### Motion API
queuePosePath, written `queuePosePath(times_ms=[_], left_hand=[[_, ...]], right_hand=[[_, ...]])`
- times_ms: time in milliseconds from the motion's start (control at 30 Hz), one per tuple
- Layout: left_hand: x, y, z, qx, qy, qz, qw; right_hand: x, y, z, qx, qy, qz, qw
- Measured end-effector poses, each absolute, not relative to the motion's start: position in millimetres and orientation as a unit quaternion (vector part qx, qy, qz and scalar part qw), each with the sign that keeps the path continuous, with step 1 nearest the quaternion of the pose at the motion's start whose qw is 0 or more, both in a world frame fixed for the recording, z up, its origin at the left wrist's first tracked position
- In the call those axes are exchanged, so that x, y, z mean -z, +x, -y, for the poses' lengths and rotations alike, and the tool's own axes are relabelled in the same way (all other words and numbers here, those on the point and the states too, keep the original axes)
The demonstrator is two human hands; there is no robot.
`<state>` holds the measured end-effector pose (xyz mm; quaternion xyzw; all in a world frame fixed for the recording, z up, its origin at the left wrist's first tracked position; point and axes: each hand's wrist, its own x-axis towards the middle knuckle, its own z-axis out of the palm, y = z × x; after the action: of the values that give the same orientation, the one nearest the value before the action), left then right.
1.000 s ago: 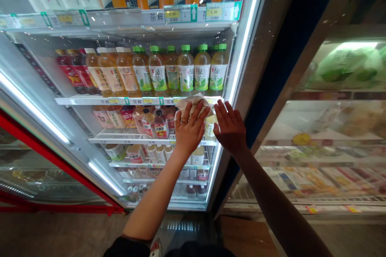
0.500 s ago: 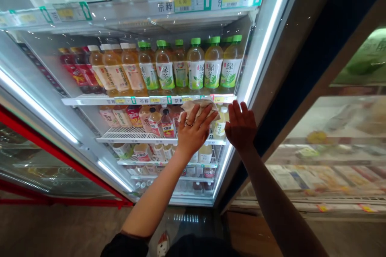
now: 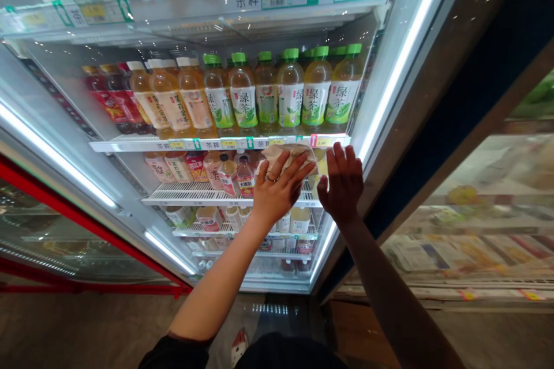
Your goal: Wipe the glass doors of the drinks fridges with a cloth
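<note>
My left hand (image 3: pixel 277 190), with a ring (image 3: pixel 271 178) on one finger, presses a crumpled beige cloth (image 3: pixel 288 155) against the glass door of a drinks cooler (image 3: pixel 130 115). The cloth sits level with a shelf price strip (image 3: pixel 216 143). To its right, my right hand (image 3: pixel 341 184) lies flat on the same glass, fingers spread, holding nothing. Behind the glass, green-capped bottles of green tea (image 3: pixel 289 89) stand in a row above both hands. The hands hide part of the lower shelves.
Shelves of bottled drinks fill the cooler, with white wire shelves (image 3: pixel 225 199) below. A red-edged cooler door (image 3: pixel 64 216) stands at the lower left. A chilled display case (image 3: pixel 467 242) of packaged goods lies to the right, and a tiled floor (image 3: pixel 86 323) runs below.
The view has shifted closer and the cooler appears further right and larger. Both hands stay on the glass, and the cloth stays under my left hand.
</note>
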<state>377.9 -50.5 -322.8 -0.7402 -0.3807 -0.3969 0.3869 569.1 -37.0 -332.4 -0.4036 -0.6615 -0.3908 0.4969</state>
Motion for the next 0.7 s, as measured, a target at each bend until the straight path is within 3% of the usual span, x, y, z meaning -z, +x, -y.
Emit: queuePosePath(times_ms=[133, 400, 700], left_hand=[[330, 357, 48, 0.378, -0.746, 0.367, 0.407], [328, 373, 49, 0.409, -0.741, 0.397, 0.353], [327, 350, 48, 0.408, -0.744, 0.365, 0.383]], right_hand=[[333, 561, 32, 0.405, -0.383, 0.669, 0.492], [342, 566, 26, 0.389, -0.404, 0.674, 0.481], [346, 567, 23, 0.358, -0.426, 0.682, 0.475]])
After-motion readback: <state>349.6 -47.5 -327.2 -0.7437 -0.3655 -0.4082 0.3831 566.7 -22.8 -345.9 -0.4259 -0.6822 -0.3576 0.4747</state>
